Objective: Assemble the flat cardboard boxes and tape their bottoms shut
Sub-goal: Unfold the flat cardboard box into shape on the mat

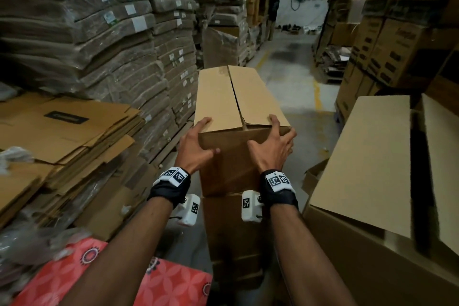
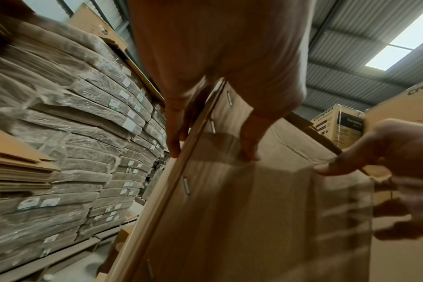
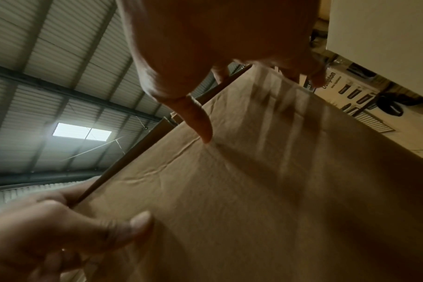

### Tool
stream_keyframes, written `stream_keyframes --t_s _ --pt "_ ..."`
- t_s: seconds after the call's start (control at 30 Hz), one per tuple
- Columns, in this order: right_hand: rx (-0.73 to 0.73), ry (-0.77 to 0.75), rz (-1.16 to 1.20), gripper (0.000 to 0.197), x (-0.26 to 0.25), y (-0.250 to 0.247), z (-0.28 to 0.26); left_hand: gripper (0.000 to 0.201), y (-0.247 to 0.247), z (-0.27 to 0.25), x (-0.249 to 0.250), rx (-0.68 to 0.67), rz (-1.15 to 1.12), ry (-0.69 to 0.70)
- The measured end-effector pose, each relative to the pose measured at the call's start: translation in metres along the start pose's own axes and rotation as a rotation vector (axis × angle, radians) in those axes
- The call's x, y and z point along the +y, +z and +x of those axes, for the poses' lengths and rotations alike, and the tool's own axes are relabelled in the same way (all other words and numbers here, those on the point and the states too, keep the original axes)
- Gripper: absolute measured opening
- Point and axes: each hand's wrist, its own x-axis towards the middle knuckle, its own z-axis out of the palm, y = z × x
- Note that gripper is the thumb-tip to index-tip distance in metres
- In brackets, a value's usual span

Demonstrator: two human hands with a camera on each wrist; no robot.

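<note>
An assembled brown cardboard box (image 1: 218,97) stands in the middle of the head view on top of another box (image 1: 231,226). Its two upper flaps are folded shut and meet along a bare centre seam. My left hand (image 1: 198,141) grips the near left top corner, fingers on the flap and thumb on the near face. My right hand (image 1: 270,141) grips the near right top corner the same way. In the left wrist view my left hand (image 2: 217,76) straddles the stapled side edge of the box (image 2: 242,209). In the right wrist view the thumb of my right hand (image 3: 205,47) presses the box wall (image 3: 278,190).
A pile of flat cardboard blanks (image 1: 62,126) lies at the left, with wrapped bundles (image 1: 87,32) stacked high behind it. A large box with raised flaps (image 1: 360,156) stands at the right, printed cartons (image 1: 397,45) beyond. A person (image 1: 273,10) stands far down the aisle. Red patterned fabric (image 1: 161,283) is near me.
</note>
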Motion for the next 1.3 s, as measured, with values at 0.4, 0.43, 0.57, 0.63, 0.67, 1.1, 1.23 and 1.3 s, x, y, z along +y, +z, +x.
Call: stream_keyframes --t_s 0.4,0.43,0.57,0.63,0.67,1.1,1.23,1.3 --pt "0.006 -0.235 0.155 0.071 -0.024 0.003 -0.058 0.083 -0.069 -0.053 -0.01 0.227 0.0 0.099" --pt "-0.005 -0.26 0.17 0.07 -0.028 0.004 -0.069 0.083 -0.083 -0.062 -0.011 0.255 0.014 0.112" --pt "-0.075 -0.389 0.243 0.062 -0.047 0.006 -0.123 0.084 -0.144 -0.125 -0.022 0.34 0.058 0.131" --pt "-0.143 -0.46 0.272 0.058 -0.05 0.007 -0.159 0.085 -0.174 -0.171 -0.035 0.374 0.066 0.128" --pt "-0.18 -0.497 0.285 0.057 -0.05 0.008 -0.178 0.085 -0.187 -0.197 -0.042 0.398 0.069 0.122" --pt "-0.952 -0.574 0.214 0.046 0.07 0.028 -0.421 0.077 -0.189 -0.575 -0.11 0.59 0.188 -0.34" --pt "-1.221 -0.573 0.183 0.037 0.094 0.03 -0.422 0.07 -0.182 -0.639 -0.112 0.389 0.137 -0.465" --pt "-1.269 -0.56 0.133 0.039 0.096 0.043 -0.41 0.058 -0.193 -0.647 -0.108 0.244 0.059 -0.508"
